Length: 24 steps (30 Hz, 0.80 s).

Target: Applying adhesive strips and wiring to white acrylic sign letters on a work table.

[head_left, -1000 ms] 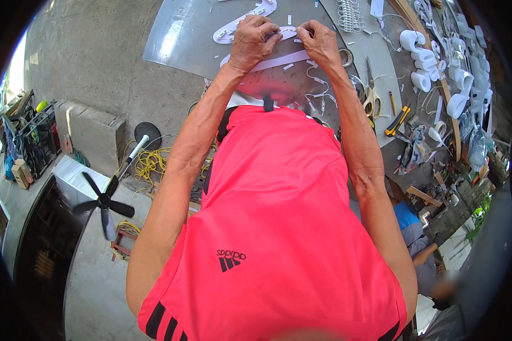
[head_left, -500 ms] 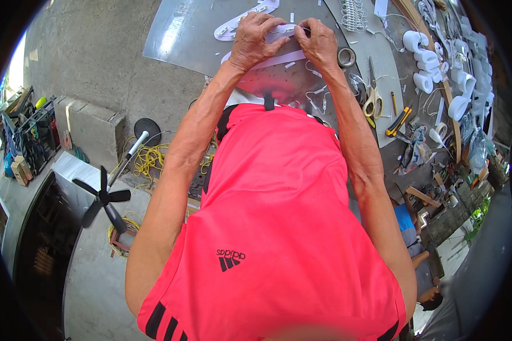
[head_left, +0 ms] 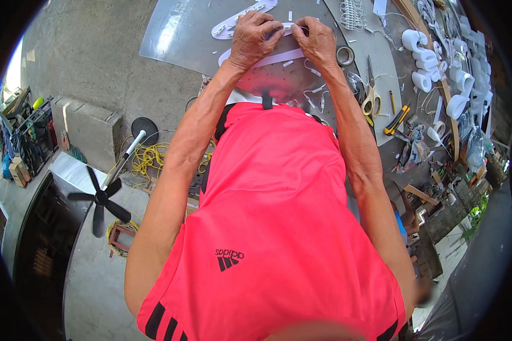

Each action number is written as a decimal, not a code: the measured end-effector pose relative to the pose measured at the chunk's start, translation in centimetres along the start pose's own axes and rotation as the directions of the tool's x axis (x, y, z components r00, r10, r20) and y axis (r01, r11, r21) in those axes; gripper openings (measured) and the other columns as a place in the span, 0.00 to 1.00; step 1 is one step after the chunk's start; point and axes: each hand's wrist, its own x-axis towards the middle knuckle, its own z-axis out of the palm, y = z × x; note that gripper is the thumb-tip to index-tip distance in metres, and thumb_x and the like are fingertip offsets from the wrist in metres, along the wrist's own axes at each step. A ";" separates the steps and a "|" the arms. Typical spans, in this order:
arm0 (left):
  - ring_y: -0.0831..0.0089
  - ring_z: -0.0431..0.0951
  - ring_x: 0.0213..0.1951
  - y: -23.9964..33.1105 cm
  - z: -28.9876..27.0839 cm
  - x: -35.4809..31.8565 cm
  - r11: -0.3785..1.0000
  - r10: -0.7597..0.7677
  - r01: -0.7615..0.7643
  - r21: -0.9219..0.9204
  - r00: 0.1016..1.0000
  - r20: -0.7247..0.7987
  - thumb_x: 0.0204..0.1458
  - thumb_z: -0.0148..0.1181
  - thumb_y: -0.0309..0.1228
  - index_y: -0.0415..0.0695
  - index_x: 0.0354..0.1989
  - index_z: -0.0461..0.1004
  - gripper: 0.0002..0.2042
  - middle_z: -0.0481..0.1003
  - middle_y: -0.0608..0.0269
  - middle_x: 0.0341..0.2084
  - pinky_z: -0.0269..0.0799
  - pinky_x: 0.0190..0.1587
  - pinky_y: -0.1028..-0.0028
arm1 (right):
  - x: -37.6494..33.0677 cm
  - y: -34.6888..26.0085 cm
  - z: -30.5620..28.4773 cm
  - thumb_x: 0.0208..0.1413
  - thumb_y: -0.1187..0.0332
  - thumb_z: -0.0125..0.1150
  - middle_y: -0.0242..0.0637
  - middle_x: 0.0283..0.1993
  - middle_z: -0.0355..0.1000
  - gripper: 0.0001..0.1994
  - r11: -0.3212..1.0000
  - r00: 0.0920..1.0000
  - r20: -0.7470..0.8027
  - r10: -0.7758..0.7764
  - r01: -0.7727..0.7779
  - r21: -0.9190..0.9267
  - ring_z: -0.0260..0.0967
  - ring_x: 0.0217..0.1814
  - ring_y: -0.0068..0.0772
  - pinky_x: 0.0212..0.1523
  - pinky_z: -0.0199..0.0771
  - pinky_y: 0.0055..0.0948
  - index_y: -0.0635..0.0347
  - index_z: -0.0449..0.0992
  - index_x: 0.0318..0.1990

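Note:
At the top middle, both hands bend over a flat white looped strip [head_left: 224, 33] that carries small white modules joined by thin wires. My left hand [head_left: 252, 41] is closed, thumb and forefinger pinched at the strip. Just to the right, my right hand [head_left: 318, 42] is closed too, its thumb and forefinger at the strip's right end. A thin wire shows by its fingertips. What lies right between the fingertips is too small to make out. Nearer to me, another stretch of white strip [head_left: 283, 57] rests on the shiny metal sheet [head_left: 173, 48].
Right of my hand lie a tape roll [head_left: 345, 55], scissors [head_left: 371, 101], a pencil [head_left: 392, 102] and a yellow utility knife [head_left: 397, 120]. Coiled white strips [head_left: 424, 59] stand further right. A fan [head_left: 101, 198] and yellow cord [head_left: 148, 161] are at left.
The whole view has shifted slightly. My hands stay at the strip, with the left thumb and forefinger drawn a little closer together. The fan's blades have turned.

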 end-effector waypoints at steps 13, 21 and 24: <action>0.67 0.76 0.38 -0.1 0.2 0.0 0.999 0.030 -0.029 0.016 0.999 -0.045 0.44 0.72 0.32 0.49 0.29 0.84 0.05 0.79 0.69 0.31 0.69 0.43 0.67 | 0.7 1.5 -0.6 0.62 0.57 0.56 0.47 0.36 0.79 0.15 0.976 0.994 0.111 0.019 -0.043 0.215 0.78 0.40 0.51 0.43 0.76 0.43 0.61 0.81 0.41; 0.68 0.77 0.38 -0.1 0.4 -0.1 0.999 0.027 -0.026 0.020 0.998 -0.048 0.44 0.72 0.32 0.48 0.29 0.83 0.05 0.79 0.70 0.31 0.68 0.44 0.67 | 0.1 0.8 -0.3 0.56 0.59 0.63 0.46 0.37 0.81 0.13 0.969 0.998 0.063 0.031 -0.046 0.244 0.80 0.38 0.46 0.42 0.78 0.38 0.60 0.83 0.40; 0.69 0.77 0.37 -0.1 0.3 -0.2 0.999 0.037 -0.036 0.020 0.998 -0.050 0.44 0.72 0.32 0.48 0.29 0.83 0.05 0.79 0.70 0.31 0.67 0.44 0.67 | 0.1 0.8 -0.1 0.56 0.59 0.63 0.45 0.37 0.81 0.13 0.979 0.997 0.066 0.043 -0.055 0.197 0.80 0.38 0.45 0.42 0.78 0.38 0.59 0.83 0.40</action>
